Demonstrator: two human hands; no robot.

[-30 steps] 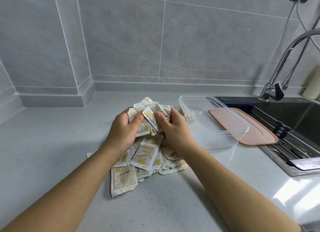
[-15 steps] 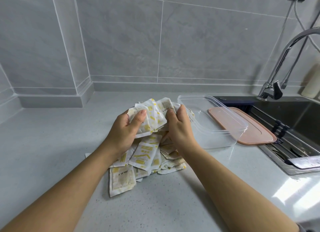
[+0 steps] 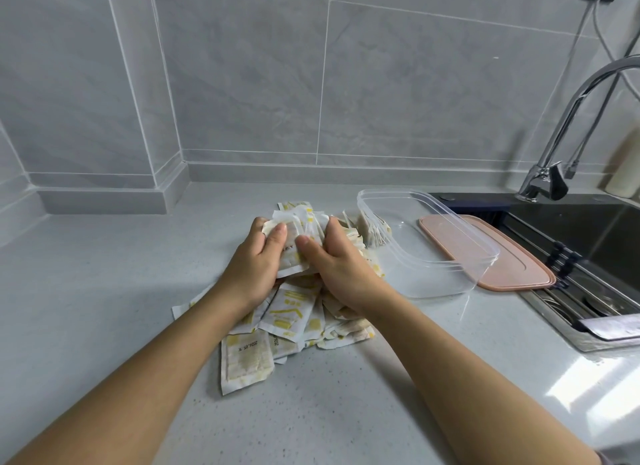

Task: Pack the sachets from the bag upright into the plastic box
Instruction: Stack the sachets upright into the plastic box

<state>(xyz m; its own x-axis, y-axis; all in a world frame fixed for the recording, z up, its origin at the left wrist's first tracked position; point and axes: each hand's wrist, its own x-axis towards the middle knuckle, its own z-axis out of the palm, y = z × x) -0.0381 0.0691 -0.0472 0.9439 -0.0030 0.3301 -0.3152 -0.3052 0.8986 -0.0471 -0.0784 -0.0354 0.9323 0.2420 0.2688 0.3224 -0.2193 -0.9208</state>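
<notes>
While both hands clamp one uneven bundle of sachets (image 3: 298, 237) above the loose pile (image 3: 287, 314) on the counter (image 3: 104, 291), slippage is the main risk. Left hand (image 3: 256, 267) and right hand (image 3: 341, 267) have fingers curled round the wad from either side, edges not squared. Lifted like that, middle ones could drop or land flat. The plastic box (image 3: 433, 256) sits just right of the pile. A few sachets look upright at its left end, but the clear wall blurs that. The light box may skid into the lid (image 3: 519, 267).

Head-worn wide view faces forward and down, seemingly close over the countertop (image 3: 104, 291).
</notes>
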